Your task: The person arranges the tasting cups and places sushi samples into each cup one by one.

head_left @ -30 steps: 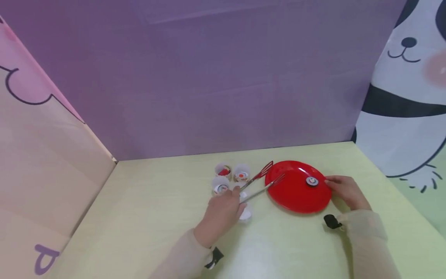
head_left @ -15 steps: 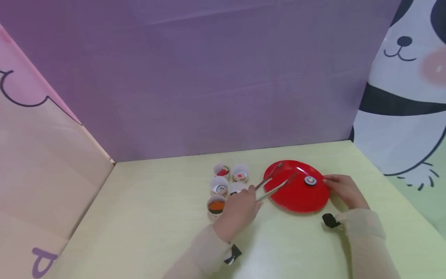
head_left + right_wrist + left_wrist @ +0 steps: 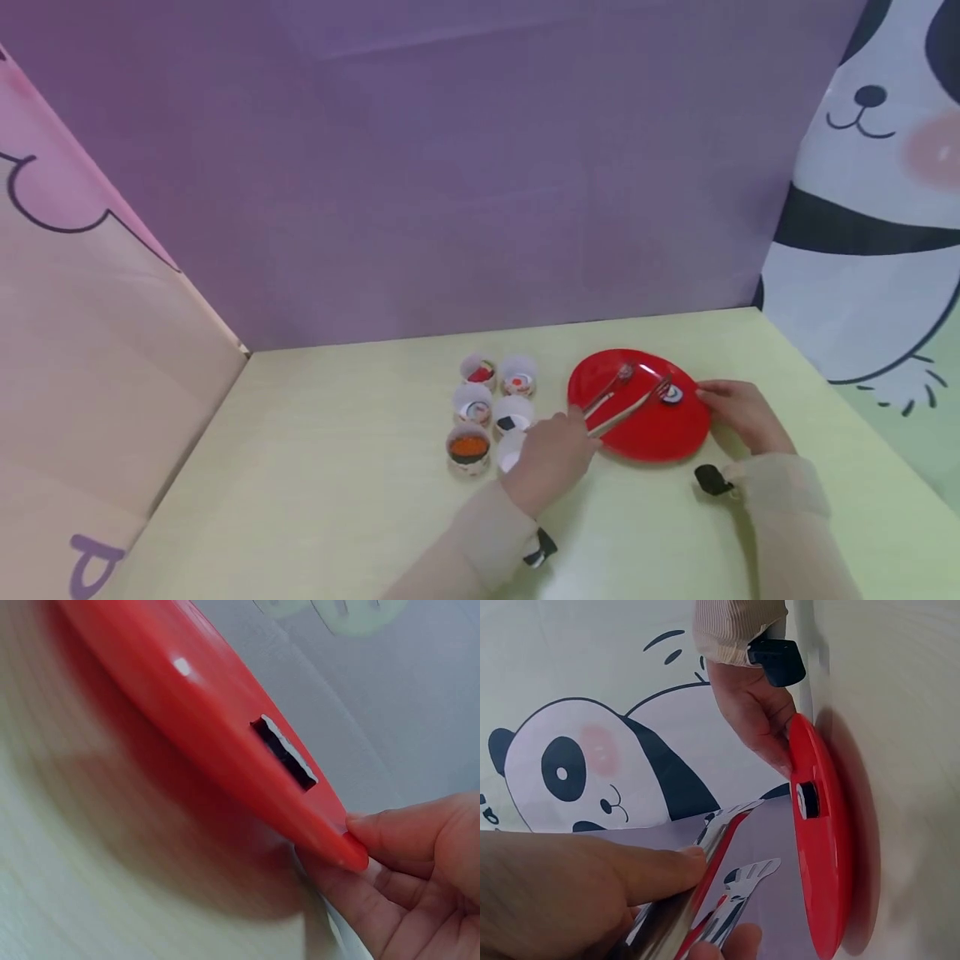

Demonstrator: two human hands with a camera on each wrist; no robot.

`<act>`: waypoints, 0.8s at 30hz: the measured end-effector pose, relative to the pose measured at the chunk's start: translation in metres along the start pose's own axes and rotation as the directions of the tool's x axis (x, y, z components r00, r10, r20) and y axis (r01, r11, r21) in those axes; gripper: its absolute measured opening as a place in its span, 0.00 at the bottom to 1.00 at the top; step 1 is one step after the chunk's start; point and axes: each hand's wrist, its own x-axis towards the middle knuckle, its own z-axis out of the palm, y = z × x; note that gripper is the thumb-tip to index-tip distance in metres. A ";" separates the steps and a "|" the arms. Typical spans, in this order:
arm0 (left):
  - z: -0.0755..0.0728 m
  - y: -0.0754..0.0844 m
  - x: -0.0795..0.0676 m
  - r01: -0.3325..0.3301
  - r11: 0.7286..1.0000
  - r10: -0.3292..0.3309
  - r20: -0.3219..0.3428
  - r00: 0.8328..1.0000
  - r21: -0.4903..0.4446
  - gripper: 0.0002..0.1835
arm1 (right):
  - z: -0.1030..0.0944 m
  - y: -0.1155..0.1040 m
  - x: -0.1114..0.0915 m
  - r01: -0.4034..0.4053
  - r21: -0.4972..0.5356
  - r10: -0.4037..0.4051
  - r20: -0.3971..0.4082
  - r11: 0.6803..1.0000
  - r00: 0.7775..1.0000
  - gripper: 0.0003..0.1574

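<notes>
My left hand (image 3: 551,458) grips a pair of metal tongs (image 3: 630,409) with slotted tips. The tongs reach over the red plate (image 3: 652,442), their tips spread apart with nothing between them. Near the plate's right side lies a toy sushi roll (image 3: 671,395), a round piece with a black side and a white patterned top. One tip overlaps this roll in the head view, while the left wrist view shows the tips apart from it. My right hand (image 3: 742,412) pinches the plate's right rim between thumb and fingers, as the right wrist view shows up close.
Left of the plate stand several small white cups in two columns. One cup (image 3: 468,467) holds an orange-topped piece; another (image 3: 479,363) has a red one. My left hand partly covers the nearest right cup (image 3: 511,448). A purple backdrop (image 3: 450,208) rises behind the table (image 3: 337,467).
My left hand has moved right with the tongs, from over the cups to over the plate, uncovering most cups. The right hand stays on the plate's rim.
</notes>
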 end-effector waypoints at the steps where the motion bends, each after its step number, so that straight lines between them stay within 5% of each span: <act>1: 0.002 0.003 0.002 0.017 1.000 -0.017 0.004 1.000 -0.010 0.21 | 0.000 0.001 -0.001 0.007 -0.002 -0.007 -0.001 1.000 1.000 0.36; 10: 0.010 0.012 0.010 0.021 1.000 -0.020 -0.031 0.999 0.015 0.29 | 0.001 0.004 -0.006 0.156 -0.066 -0.159 -0.044 0.986 0.986 0.33; 24: 0.018 0.020 0.020 0.018 1.000 -0.018 -0.018 1.000 -0.010 0.28 | 0.001 0.004 -0.006 0.173 -0.070 -0.177 -0.051 0.982 0.983 0.32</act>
